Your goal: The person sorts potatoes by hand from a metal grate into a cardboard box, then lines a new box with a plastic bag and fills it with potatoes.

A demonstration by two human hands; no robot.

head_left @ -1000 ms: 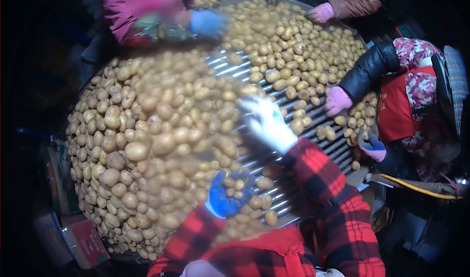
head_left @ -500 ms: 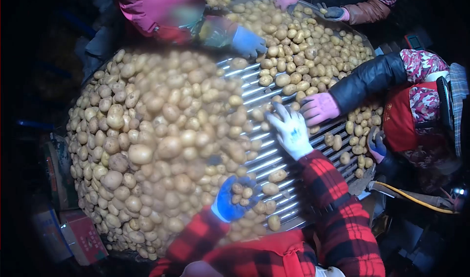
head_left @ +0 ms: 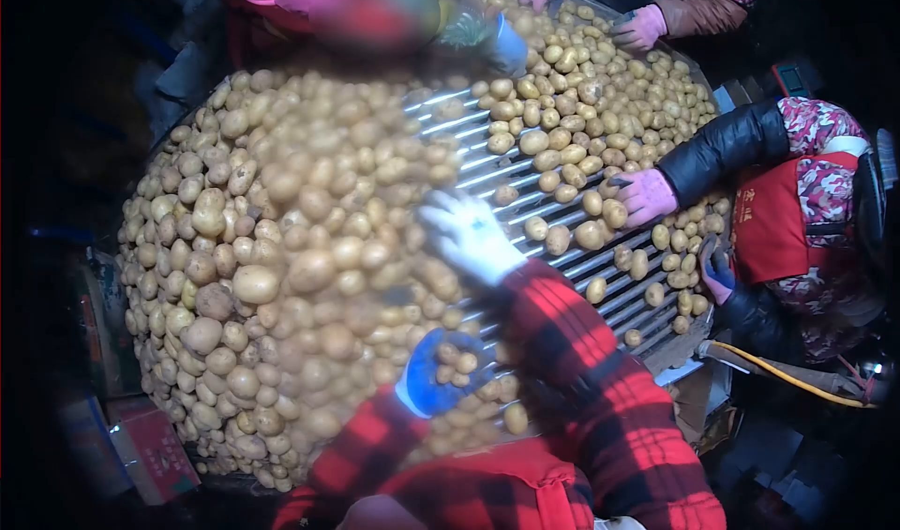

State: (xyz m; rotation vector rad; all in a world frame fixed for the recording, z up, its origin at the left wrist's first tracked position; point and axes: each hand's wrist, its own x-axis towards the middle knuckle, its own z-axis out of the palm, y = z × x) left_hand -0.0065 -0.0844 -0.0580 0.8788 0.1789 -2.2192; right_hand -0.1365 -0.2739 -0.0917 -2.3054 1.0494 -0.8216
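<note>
My left hand (head_left: 434, 380), in a blue glove, is turned palm up and cupped around several small potatoes (head_left: 457, 361). It hovers over the near edge of the potato pile (head_left: 323, 277). In a white glove, my right hand (head_left: 473, 238) reaches across the metal bars (head_left: 497, 164) to the pile's right edge. Its fingers are stretched out over potatoes there and somewhat blurred; nothing shows in its grip. A few loose potatoes (head_left: 557, 240) lie on the bars to the right of it.
Co-workers' gloved hands work around the sorting rack: a pink glove (head_left: 645, 197) at right, pink gloves (head_left: 639, 28) at the far side, a blue glove (head_left: 509, 47) at top. More potatoes (head_left: 591, 89) cover the far right. A yellow cable (head_left: 797, 380) and a red box (head_left: 153, 450) sit outside.
My right hand has swung left from the middle of the bars to the edge of the pile. My left hand keeps its small potatoes. The co-worker's pink glove at right has drawn back slightly.
</note>
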